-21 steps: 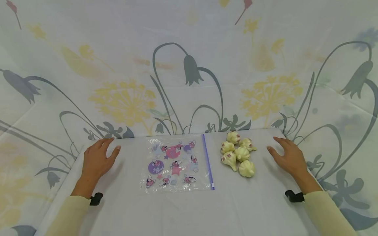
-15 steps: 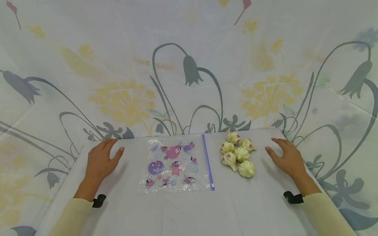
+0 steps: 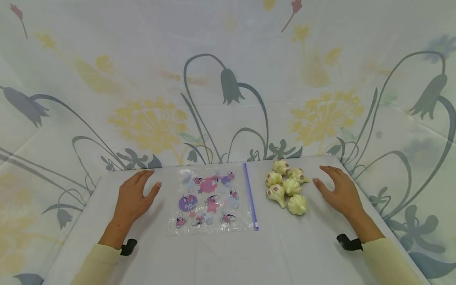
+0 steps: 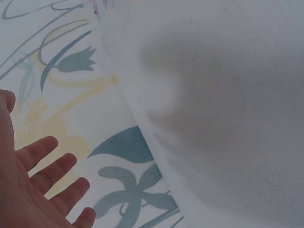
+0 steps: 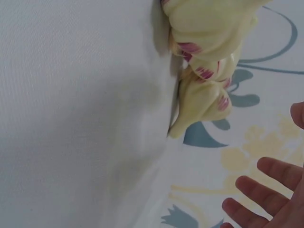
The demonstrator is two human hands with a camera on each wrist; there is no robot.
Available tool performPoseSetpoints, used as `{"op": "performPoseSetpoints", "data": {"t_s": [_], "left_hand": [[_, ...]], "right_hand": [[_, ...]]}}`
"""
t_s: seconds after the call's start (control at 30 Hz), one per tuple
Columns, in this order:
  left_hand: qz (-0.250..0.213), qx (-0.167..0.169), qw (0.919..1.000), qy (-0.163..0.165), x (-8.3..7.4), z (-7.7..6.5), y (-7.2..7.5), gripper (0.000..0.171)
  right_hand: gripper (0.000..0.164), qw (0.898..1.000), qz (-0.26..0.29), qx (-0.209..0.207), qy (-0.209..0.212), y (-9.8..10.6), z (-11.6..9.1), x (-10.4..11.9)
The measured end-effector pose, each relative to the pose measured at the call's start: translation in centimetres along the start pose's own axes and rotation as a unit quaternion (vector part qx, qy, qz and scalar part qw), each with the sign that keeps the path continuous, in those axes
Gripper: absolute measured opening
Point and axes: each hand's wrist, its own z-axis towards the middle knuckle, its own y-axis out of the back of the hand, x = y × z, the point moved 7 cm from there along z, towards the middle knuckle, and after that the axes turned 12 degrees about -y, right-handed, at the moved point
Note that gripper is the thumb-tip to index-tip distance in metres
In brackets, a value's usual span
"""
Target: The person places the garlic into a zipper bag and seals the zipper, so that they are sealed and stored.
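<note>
A clear zip bag (image 3: 210,202) printed with pink and purple cartoon figures lies flat on the white table, its purple zip strip on the right side. To its right sits a cluster of several pale garlic bulbs (image 3: 292,186) with reddish streaks; a few of the garlic bulbs (image 5: 204,97) also show in the right wrist view. My left hand (image 3: 133,198) hovers left of the bag, fingers relaxed and holding nothing. On the far side of the garlic, my right hand (image 3: 340,194) hovers with thumb and fingers apart, also holding nothing.
The white table (image 3: 228,257) ends at the back against a flower-printed curtain (image 3: 228,118), which hangs along the left and right sides too. Black straps with camera mounts sit at both wrists.
My left hand has moved rightward, closer to the bag. My right hand has shifted slightly left toward the garlic. The bag and the garlic bulbs have stayed put.
</note>
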Motion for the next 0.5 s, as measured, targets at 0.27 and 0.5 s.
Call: {"op": "performPoseSetpoints", "data": {"t_s": [0.27, 0.5], "left_hand": [[-0.005, -0.005, 0.9998, -0.019, -1.8, 0.4, -0.6, 0.053], [-0.017, -0.011, 0.9993, -0.033, -3.2, 0.6, -1.0, 0.053]], "right_hand": [[0.051, 0.999, 0.023, -0.015, 0.037, 0.1, -0.6, 2.1], [0.055, 0.998, 0.038, -0.002, 0.058, -0.4, -0.8, 3.7]]}}
